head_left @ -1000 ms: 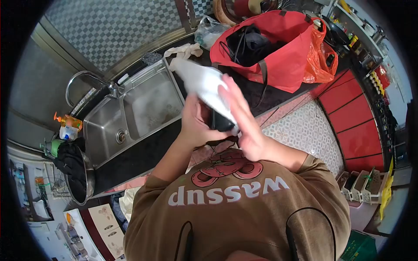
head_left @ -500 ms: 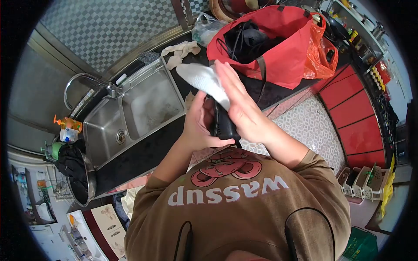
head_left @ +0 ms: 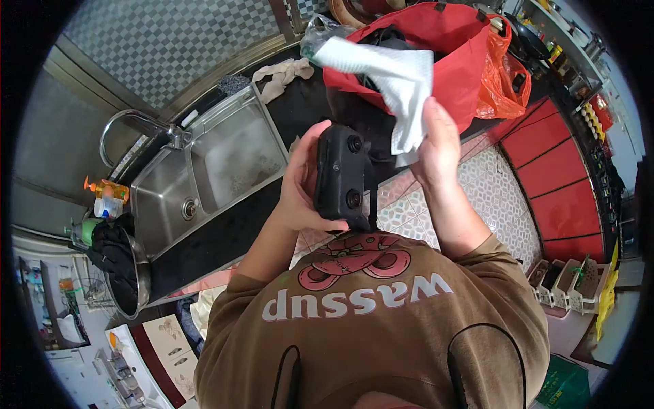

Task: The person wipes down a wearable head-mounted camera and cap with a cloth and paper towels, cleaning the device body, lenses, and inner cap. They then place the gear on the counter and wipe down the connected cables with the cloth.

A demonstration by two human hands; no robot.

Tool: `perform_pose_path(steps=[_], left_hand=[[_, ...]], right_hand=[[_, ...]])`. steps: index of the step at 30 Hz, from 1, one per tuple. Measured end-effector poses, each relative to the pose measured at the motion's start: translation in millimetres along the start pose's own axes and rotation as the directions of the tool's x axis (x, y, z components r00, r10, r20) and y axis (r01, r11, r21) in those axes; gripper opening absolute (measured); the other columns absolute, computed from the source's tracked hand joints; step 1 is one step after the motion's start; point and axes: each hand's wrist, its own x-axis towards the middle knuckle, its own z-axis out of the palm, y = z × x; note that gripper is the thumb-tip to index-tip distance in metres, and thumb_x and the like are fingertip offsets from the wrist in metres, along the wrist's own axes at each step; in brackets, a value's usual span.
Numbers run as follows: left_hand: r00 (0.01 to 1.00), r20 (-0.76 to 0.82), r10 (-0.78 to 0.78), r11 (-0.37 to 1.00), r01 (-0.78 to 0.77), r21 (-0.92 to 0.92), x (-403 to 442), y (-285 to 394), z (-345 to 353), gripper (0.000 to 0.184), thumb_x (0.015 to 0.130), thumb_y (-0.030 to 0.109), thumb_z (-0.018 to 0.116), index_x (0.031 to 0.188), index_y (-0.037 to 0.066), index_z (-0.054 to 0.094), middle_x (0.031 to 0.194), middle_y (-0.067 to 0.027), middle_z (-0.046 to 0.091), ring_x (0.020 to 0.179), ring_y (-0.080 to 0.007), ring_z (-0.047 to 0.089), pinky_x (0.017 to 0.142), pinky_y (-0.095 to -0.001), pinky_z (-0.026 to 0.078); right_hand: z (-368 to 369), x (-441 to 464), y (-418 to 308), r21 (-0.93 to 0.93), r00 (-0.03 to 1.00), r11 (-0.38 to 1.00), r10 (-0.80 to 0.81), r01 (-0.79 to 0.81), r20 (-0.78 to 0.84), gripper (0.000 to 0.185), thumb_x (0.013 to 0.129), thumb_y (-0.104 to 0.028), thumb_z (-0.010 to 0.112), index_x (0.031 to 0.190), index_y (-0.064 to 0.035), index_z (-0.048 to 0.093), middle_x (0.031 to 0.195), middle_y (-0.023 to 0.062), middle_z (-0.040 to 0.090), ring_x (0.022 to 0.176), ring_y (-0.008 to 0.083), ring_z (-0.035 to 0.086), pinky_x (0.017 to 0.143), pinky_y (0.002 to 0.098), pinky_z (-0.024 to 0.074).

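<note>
My left hand (head_left: 300, 184) is wrapped around a black camera device (head_left: 334, 174) with two round lenses on its face and a dark strap (head_left: 372, 191) hanging at its side. The device is held above the counter's front edge, lenses facing up. To its right, my right hand (head_left: 439, 146) grips a white cloth (head_left: 402, 78), pinched between thumb and fingers. The cloth's upper part spreads leftward in front of a red bag (head_left: 456, 75). Cloth and device are apart.
A steel double sink (head_left: 235, 160) with a curved faucet (head_left: 129, 119) is on the left. A beige rag (head_left: 283, 75) lies behind it on the black counter (head_left: 204, 249). An orange plastic bag (head_left: 501, 82) sits beside the red bag. Black fabric fills a metal basin (head_left: 142, 283).
My right hand has moved right, away from the device, carrying the cloth, which now hangs unfolded. The device has turned so that its two lenses show.
</note>
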Motion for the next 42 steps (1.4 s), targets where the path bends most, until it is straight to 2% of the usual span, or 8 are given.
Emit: perform_pose_path(steps=[3, 14, 21, 26, 34, 37, 39, 42], left_hand=[[1.0, -0.019, -0.02, 0.999, 0.019, -0.027, 1.6, -1.6, 4.9, 0.124, 0.045, 0.02, 0.095, 0.144, -0.002, 0.024, 0.139, -0.0113, 0.039, 0.129, -0.0217, 0.041, 0.108, -0.035, 0.03], [0.982, -0.077, -0.173, 0.98, 0.179, 0.083, -13.1, -12.7, 5.0, 0.092, 0.07, 0.028, 0.08, 0.143, 0.003, 0.029, 0.137, -0.0112, 0.043, 0.126, -0.0225, 0.045, 0.105, -0.0373, 0.037], [0.936, -0.238, -0.259, 0.938, 0.185, -0.293, -6.2, 4.5, 18.2, 0.095, 0.07, 0.027, 0.082, 0.145, 0.004, 0.027, 0.131, -0.011, 0.049, 0.122, -0.0196, 0.05, 0.103, -0.0333, 0.041], [0.964, -0.233, -0.125, 0.969, 0.068, -0.237, 2.8, 20.1, 20.0, 0.068, 0.088, 0.025, 0.064, 0.144, 0.008, 0.03, 0.135, -0.0177, 0.048, 0.124, -0.0288, 0.05, 0.103, -0.0369, 0.043], [0.995, -0.078, 0.058, 0.993, -0.065, -0.094, 0.6, 10.7, 7.8, 0.13, 0.043, 0.013, 0.094, 0.147, -0.001, 0.018, 0.14, -0.0093, 0.04, 0.128, -0.0197, 0.043, 0.107, -0.0325, 0.032], [0.997, -0.059, 0.052, 0.995, -0.057, -0.086, -1.3, 13.5, 4.4, 0.129, 0.044, 0.015, 0.095, 0.147, -0.001, 0.018, 0.14, -0.0101, 0.04, 0.129, -0.0198, 0.042, 0.107, -0.0328, 0.031], [0.996, -0.066, 0.053, 0.998, -0.056, -0.042, -2.5, 15.2, 3.7, 0.13, 0.043, 0.016, 0.095, 0.147, -0.001, 0.018, 0.14, -0.0106, 0.04, 0.129, -0.0206, 0.042, 0.108, -0.0335, 0.031], [0.997, -0.069, 0.042, 0.999, -0.04, 0.034, -10.4, 11.2, 4.2, 0.131, 0.043, 0.018, 0.095, 0.147, -0.002, 0.018, 0.141, -0.0117, 0.039, 0.13, -0.0221, 0.041, 0.108, -0.0349, 0.031]], right_hand=[[7.0, -8.9, -9.5, -0.336, 0.771, 0.694, -0.563, 0.637, 0.298, 0.034, 0.099, -0.017, 0.043, 0.12, 0.0051, 0.058, 0.135, 0.0232, 0.05, 0.13, 0.0285, 0.045, 0.106, 0.0384, 0.0346], [9.5, -53.6, 7.8, -0.281, 0.403, 0.383, -0.286, 0.88, 0.87, 0.031, 0.092, -0.018, 0.053, 0.117, -0.0031, 0.064, 0.134, 0.0137, 0.054, 0.137, 0.0337, 0.035, 0.114, 0.0472, 0.0177], [-19.6, -46.4, 32.3, 0.156, -0.156, -0.034, -0.429, 0.987, 0.89, 0.028, 0.087, -0.017, 0.06, 0.111, -0.0037, 0.067, 0.12, 0.0099, 0.063, 0.124, 0.0301, 0.051, 0.111, 0.0471, 0.0297], [-38.8, -44.7, 29.1, 0.06, -0.05, 0.02, -0.322, 0.998, 0.945, 0.029, 0.084, -0.017, 0.064, 0.109, -0.0024, 0.068, 0.116, 0.0098, 0.065, 0.118, 0.0306, 0.057, 0.106, 0.0458, 0.0372], [-60.0, -31.9, 16.8, -0.227, 0.277, 0.204, -0.262, 0.952, 0.925, 0.024, 0.087, -0.01, 0.058, 0.107, 0.0024, 0.066, 0.111, 0.0186, 0.065, 0.113, 0.034, 0.059, 0.103, 0.0461, 0.0406], [-56.0, -30.7, 11.6, -0.45, 0.549, 0.314, -0.459, 0.836, 0.699, 0.024, 0.09, -0.009, 0.054, 0.107, 0.0061, 0.065, 0.117, 0.0239, 0.061, 0.114, 0.0377, 0.057, 0.102, 0.0462, 0.0402], [-35.7, -39.7, 6.7, -0.286, 0.829, 0.779, -0.531, 0.558, 0.173, 0.027, 0.092, -0.01, 0.052, 0.109, 0.0092, 0.062, 0.122, 0.0263, 0.058, 0.115, 0.0402, 0.055, 0.103, 0.0456, 0.0392], [-20.0, -40.8, 13.5, -0.322, 0.606, 0.514, -0.651, 0.795, 0.457, 0.027, 0.093, -0.009, 0.051, 0.111, 0.0087, 0.062, 0.123, 0.0255, 0.058, 0.116, 0.0401, 0.055, 0.103, 0.0446, 0.0395]])
